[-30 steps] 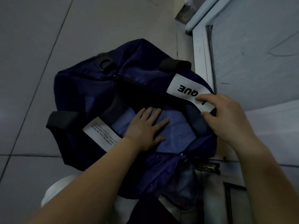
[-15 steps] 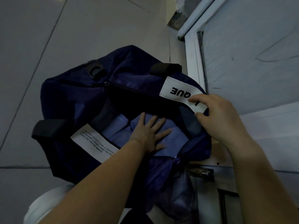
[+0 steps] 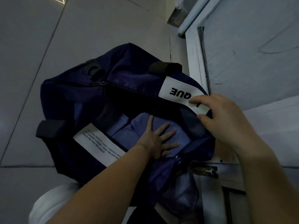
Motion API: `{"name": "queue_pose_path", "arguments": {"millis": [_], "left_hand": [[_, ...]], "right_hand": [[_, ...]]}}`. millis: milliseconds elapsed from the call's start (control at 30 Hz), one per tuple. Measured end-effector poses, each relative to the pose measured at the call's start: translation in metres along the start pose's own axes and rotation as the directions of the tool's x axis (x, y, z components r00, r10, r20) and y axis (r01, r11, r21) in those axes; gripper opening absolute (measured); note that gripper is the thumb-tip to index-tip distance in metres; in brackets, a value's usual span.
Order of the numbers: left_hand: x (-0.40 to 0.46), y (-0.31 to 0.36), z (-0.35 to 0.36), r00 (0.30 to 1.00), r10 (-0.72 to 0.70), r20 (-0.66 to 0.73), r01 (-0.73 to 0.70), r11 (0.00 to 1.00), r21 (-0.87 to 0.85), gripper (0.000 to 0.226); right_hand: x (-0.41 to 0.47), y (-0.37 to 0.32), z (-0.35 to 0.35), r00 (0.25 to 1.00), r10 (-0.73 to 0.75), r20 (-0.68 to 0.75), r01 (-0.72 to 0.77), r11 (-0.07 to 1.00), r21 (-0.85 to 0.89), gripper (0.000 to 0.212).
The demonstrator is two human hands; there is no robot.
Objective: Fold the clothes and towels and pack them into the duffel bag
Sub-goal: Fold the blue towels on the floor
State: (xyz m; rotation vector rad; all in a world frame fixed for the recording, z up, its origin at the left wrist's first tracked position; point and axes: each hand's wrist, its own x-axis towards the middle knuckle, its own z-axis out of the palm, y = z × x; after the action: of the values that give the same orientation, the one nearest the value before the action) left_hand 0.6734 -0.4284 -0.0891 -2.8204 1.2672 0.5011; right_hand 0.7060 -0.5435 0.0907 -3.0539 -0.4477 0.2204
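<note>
Packing step: left hand [image 3: 157, 141], fingers spread flat, presses the folded light-blue garment [image 3: 174, 126] inside the navy fabric duffel bag [image 3: 77, 101] on the floor; right-hand [image 3: 226, 117] grip pinches the rim beside it. Next, likely fetch another item.

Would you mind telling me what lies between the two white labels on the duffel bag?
In the head view, the bag's open mouth lies between the small-print label and the QUE label, with folded blue clothing inside and the left hand pressing flat on it.
</note>
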Motion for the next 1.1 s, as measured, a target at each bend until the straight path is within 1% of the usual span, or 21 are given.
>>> {"name": "queue_pose_path", "arguments": {"millis": [67,167,200,333,433,467,500,533,600,633,700,733,800,867,967,1033,1100], "left_hand": [[-0.006,-0.003,0.003,0.997,-0.046,-0.066,0.041,0.996,-0.078,0.054],[-0.022,-0.006,0.007,0.976,-0.173,-0.133,0.153,0.977,-0.149,0.062],[-0.024,-0.006,0.010,0.973,-0.186,-0.135,0.166,0.975,-0.145,0.065],[-0.016,-0.008,0.014,0.977,-0.204,-0.065,0.198,0.976,-0.090,0.068],[-0.015,-0.006,0.008,0.983,-0.180,-0.039,0.176,0.981,-0.086,0.069],[-0.020,-0.008,0.006,0.984,-0.166,-0.069,0.158,0.981,-0.111,0.068],[-0.026,-0.013,0.004,0.981,-0.140,-0.131,0.121,0.982,-0.145,0.066],[-0.035,-0.017,0.001,0.969,-0.111,-0.221,0.077,0.984,-0.159,0.061],[-0.056,-0.025,-0.003,0.921,-0.084,-0.381,0.016,0.984,-0.179,0.049],[-0.068,-0.028,-0.004,0.887,-0.089,-0.454,0.012,0.985,-0.170,0.044],[-0.093,-0.035,-0.006,0.840,-0.124,-0.528,0.042,0.986,-0.164,0.038],[-0.107,-0.040,-0.011,0.828,-0.137,-0.543,0.057,0.985,-0.162,0.035],[-0.135,-0.047,-0.021,0.832,-0.161,-0.531,0.087,0.983,-0.161,0.031],[-0.165,-0.053,-0.028,0.847,-0.162,-0.506,0.103,0.984,-0.142,0.022],[-0.222,-0.065,-0.030,0.900,-0.180,-0.398,0.119,0.978,-0.173,0.016],[-0.266,-0.072,-0.034,0.926,-0.244,-0.288,0.191,0.961,-0.201,0.020],[-0.312,-0.077,-0.041,0.912,-0.374,-0.170,0.318,0.905,-0.283,0.025]], "right_hand": [[-0.006,0.000,-0.001,1.000,-0.010,0.024,0.010,1.000,-0.007,0.046],[-0.008,-0.001,0.000,0.998,-0.032,0.057,0.033,0.999,-0.021,0.049],[-0.008,-0.001,0.001,0.997,-0.032,0.065,0.034,0.999,-0.025,0.049],[-0.006,-0.004,0.003,0.997,-0.010,0.073,0.012,1.000,-0.027,0.049],[-0.006,-0.007,0.007,0.998,0.021,0.060,-0.018,0.999,-0.042,0.050],[-0.007,-0.010,0.008,0.998,0.021,0.053,-0.018,0.998,-0.056,0.050],[-0.009,-0.014,0.008,0.998,0.019,0.055,-0.015,0.997,-0.077,0.049],[-0.010,-0.018,0.007,0.998,0.013,0.063,-0.007,0.995,-0.098,0.049],[-0.013,-0.029,0.003,0.999,-0.015,0.050,0.022,0.991,-0.132,0.048],[-0.014,-0.035,0.001,0.999,-0.051,0.019,0.053,0.987,-0.149,0.047],[-0.014,-0.049,-0.003,0.991,-0.123,-0.051,0.113,0.980,-0.163,0.042],[-0.012,-0.056,-0.003,0.988,-0.132,-0.076,0.120,0.982,-0.146,0.040],[-0.010,-0.072,-0.002,0.986,-0.143,-0.083,0.136,0.987,-0.081,0.036],[-0.008,-0.091,0.004,0.976,-0.203,-0.078,0.201,0.979,-0.024,0.033],[-0.011,-0.132,0.013,0.947,-0.320,-0.017,0.320,0.944,0.086,0.031],[-0.014,-0.165,0.017,0.915,-0.402,0.035,0.393,0.908,0.149,0.032],[-0.017,-0.199,0.017,0.878,-0.473,0.067,0.455,0.871,0.187,0.031]]}}
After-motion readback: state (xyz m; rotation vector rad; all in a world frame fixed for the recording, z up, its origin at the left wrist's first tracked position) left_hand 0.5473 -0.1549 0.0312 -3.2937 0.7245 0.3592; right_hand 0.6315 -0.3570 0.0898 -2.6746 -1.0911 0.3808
